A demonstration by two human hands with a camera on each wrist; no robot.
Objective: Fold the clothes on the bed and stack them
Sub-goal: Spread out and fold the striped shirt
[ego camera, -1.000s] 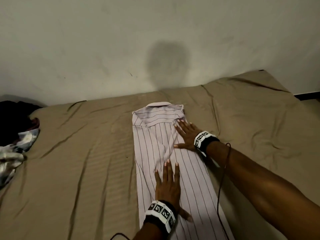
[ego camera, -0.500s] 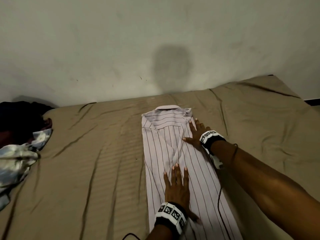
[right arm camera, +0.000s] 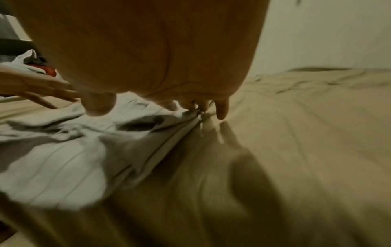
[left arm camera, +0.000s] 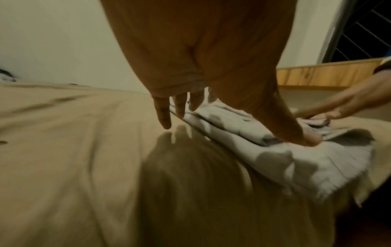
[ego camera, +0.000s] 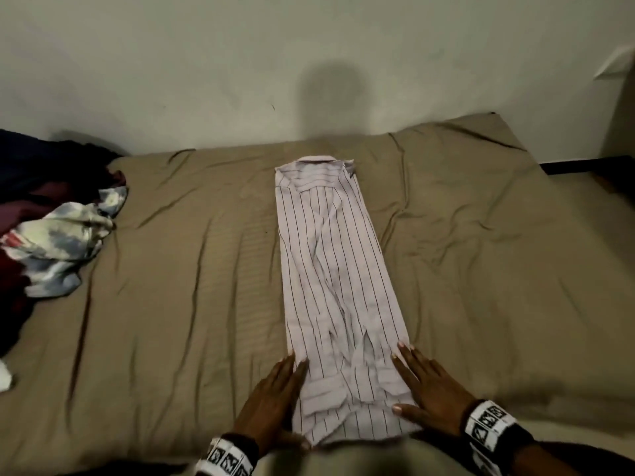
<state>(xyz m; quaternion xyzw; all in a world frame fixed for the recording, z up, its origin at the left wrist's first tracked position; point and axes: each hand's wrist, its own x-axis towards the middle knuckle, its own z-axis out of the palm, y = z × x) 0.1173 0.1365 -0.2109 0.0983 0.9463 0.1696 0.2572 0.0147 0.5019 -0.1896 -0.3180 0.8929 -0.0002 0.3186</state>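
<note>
Both flat, open-grip hands, left [ego camera: 271,400] and right [ego camera: 431,389], have moved down to flank the shirt [ego camera: 335,269] hem.

The head camera looks down toward 12 o'clock over the bed [ego camera: 171,304]; both wrist cameras sit low and close, sharing the shirt [left arm camera: 306,160] hem.

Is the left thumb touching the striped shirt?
Touching. In the left wrist view the thumb of the left hand presses on a fold of the shirt near its hem.
</note>
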